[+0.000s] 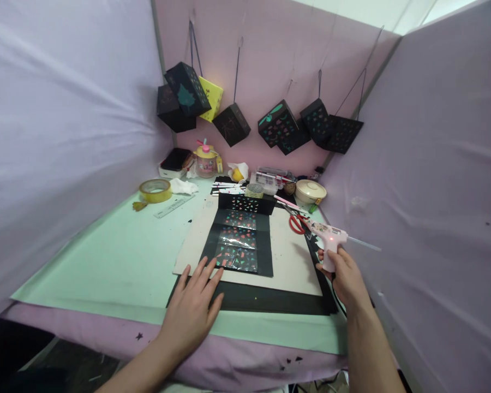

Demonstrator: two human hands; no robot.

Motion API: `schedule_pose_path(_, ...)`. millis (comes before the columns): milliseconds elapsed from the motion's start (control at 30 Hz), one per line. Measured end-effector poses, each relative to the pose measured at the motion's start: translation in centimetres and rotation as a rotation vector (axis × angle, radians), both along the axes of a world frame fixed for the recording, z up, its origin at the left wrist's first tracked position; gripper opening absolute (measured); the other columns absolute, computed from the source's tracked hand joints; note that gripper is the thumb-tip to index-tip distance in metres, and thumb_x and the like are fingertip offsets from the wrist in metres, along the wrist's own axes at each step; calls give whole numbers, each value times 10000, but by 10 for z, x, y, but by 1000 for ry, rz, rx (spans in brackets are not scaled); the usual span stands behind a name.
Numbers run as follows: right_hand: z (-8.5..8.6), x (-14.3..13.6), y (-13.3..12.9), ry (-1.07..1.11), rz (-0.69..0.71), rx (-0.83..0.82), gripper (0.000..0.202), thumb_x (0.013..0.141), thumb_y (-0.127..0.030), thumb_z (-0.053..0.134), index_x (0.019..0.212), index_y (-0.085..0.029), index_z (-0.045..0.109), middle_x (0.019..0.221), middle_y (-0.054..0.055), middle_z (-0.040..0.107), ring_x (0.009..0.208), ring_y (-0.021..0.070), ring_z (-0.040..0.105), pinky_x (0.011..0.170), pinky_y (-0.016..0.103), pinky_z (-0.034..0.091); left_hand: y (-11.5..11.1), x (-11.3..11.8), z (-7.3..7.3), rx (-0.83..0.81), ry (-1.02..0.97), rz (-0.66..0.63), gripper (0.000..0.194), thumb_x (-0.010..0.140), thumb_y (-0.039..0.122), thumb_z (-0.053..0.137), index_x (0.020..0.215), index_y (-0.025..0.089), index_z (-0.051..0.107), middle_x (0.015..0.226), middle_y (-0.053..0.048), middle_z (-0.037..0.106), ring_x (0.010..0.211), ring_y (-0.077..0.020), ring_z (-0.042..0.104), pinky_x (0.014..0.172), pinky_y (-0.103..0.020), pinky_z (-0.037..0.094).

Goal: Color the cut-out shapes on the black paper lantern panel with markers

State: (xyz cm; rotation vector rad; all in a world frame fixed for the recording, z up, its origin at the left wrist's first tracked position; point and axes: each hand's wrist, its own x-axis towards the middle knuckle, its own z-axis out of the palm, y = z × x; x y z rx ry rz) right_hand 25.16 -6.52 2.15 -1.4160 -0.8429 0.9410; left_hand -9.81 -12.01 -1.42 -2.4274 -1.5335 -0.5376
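Note:
My left hand (194, 305) lies with spread fingers at the near left edge of a black folded paper piece (264, 245), which has cut-out shapes backed by clear, shiny film. The far panel of that piece stands up. Beneath it are a white board (297, 256) and a larger black sheet (270, 303). At the right, my right hand (346, 275) is wrapped round the handle of a pale pink glue gun (331, 237), its glue stick poking out to the right and its nozzle toward red-handled scissors (297, 224).
Yellow tape roll (155, 191), clear ruler (174, 207) and tissue (183, 186) lie at the left. Markers (229, 189), a smaller tape roll (254, 190), a cup (206, 164) and a lidded bowl (311, 191) stand behind. Black boxes (232, 125) hang above. Fabric walls (433, 180) flank the table.

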Motion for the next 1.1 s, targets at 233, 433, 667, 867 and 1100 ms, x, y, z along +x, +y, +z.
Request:
schedule_pose_path(233, -22, 7, 7, -1134, -24, 178, 455, 863, -323, 416, 1275, -152, 504, 1009, 128, 564, 928, 259, 516, 854, 437, 425, -2, 2, 1, -31, -10, 13, 527, 903, 314, 446, 1413, 217, 355, 1476, -58, 346, 1377, -267, 261, 1105, -508, 220)
schedule_pose_path(433, -47, 16, 9, -1492, -22, 70, 394, 872, -255, 415, 1216, -137, 568, 879, 126, 540, 808, 250, 501, 742, 383, 420, -3, 2, 2, -49, -16, 25, 531, 902, 300, 445, 1416, 204, 351, 1487, -60, 324, 1380, -268, 249, 1113, -498, 209)
schedule_pose_path(667, -19, -15, -5, -1490, -139, 149, 405, 839, -351, 532, 1192, -158, 573, 1078, 166, 559, 965, 316, 497, 788, 438, 402, -3, 3, 4, -59, -30, 22, 527, 895, 279, 448, 1409, 199, 363, 1468, -63, 361, 1367, -271, 277, 1116, -504, 199)
schedule_pose_path(867, -3, -110, -16, -1112, 599, 344, 178, 884, -315, 526, 1036, -235, 572, 967, 64, 612, 909, 223, 542, 788, 346, 421, -3, 4, 4, -60, -48, 25, 527, 890, 279, 461, 1404, 203, 372, 1458, -67, 376, 1366, -280, 278, 1114, -509, 196)
schedule_pose_path(1100, -11, -144, -2, -1135, 652, 199, 124, 880, -229, 517, 758, -217, 529, 827, 22, 572, 827, 201, 509, 742, 333, 364, 0, 5, 15, -95, -80, 5, 532, 886, 314, 515, 1390, 203, 385, 1421, -79, 423, 1346, -295, 294, 1092, -525, 209)
